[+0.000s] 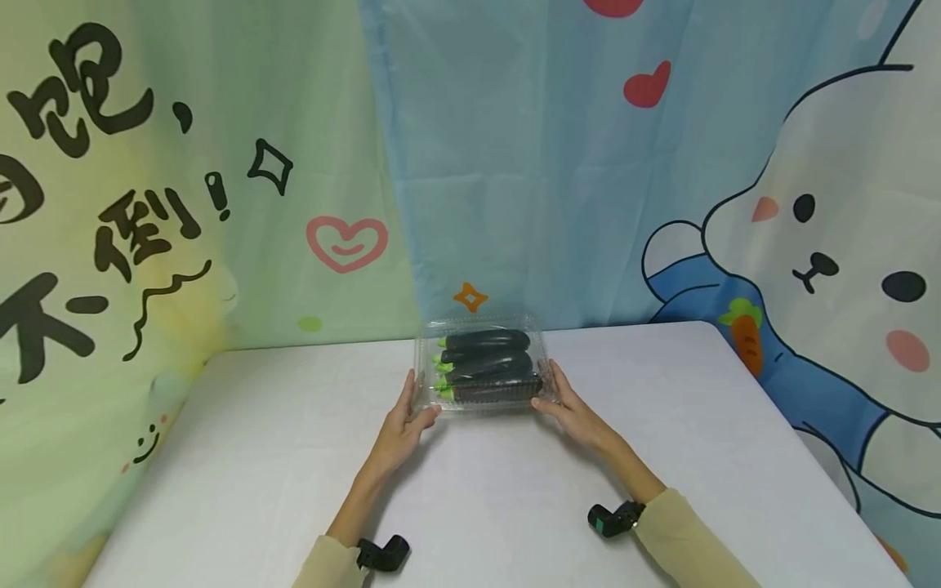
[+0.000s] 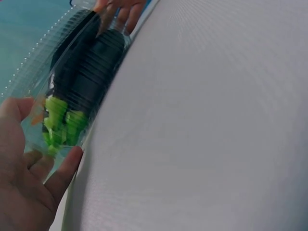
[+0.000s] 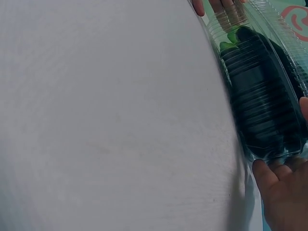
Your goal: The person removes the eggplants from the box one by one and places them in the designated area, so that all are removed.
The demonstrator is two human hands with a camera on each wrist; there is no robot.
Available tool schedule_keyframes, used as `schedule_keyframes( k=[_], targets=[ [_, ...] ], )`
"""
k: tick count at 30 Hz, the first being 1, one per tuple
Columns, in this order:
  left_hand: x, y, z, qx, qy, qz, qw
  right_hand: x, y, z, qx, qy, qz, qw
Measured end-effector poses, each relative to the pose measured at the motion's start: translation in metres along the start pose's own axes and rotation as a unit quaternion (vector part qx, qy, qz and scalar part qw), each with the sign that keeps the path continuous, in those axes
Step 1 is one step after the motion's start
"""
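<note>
A clear plastic clamshell box point(image 1: 427, 347) with several dark eggplants point(image 1: 488, 363) in it shows at the far middle of the table in the head view. The eggplants lie side by side, their green stem ends point(image 2: 57, 113) toward the left. My left hand point(image 1: 399, 430) grips the box's left end, its thumb at the near corner. At the opposite end, my right hand point(image 1: 578, 415) holds the box with the thumb at the near corner and the fingers along the side. Both wrist views show fingers point(image 3: 281, 172) partly hidden behind the plastic.
The white-covered table point(image 1: 470, 506) spreads out in front of the box and to both sides. Behind it hangs a printed curtain point(image 1: 470, 163) with hearts, lettering and a cartoon bear. A black wrist camera point(image 1: 384, 554) sits on the left wrist, another camera point(image 1: 616, 518) on the right.
</note>
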State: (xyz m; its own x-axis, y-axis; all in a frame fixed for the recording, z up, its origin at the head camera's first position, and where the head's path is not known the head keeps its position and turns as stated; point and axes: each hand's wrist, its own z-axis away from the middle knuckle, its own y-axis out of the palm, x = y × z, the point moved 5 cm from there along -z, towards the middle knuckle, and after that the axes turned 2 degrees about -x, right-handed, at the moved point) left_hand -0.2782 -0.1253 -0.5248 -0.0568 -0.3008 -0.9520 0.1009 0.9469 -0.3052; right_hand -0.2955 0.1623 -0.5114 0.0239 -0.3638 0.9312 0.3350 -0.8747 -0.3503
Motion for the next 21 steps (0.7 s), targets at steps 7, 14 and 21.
schedule_keyframes(
  k=[7, 14, 21],
  targets=[
    [-0.0033, 0.0003, 0.0016, 0.000, -0.003, -0.019, 0.9998, -0.0042, 0.0006, -0.0010, -0.022, -0.015, 0.017, 0.999],
    [-0.0023, 0.0013, 0.0021, -0.003, -0.006, -0.023, 0.9997, -0.0071, 0.0037, 0.0003, -0.026, -0.043, 0.031, 0.998],
    [-0.0017, 0.0011, 0.0003, -0.013, 0.005, -0.033, 0.9994, -0.0051, 0.0045, -0.0004, -0.035, -0.039, 0.065, 0.997]
  ],
)
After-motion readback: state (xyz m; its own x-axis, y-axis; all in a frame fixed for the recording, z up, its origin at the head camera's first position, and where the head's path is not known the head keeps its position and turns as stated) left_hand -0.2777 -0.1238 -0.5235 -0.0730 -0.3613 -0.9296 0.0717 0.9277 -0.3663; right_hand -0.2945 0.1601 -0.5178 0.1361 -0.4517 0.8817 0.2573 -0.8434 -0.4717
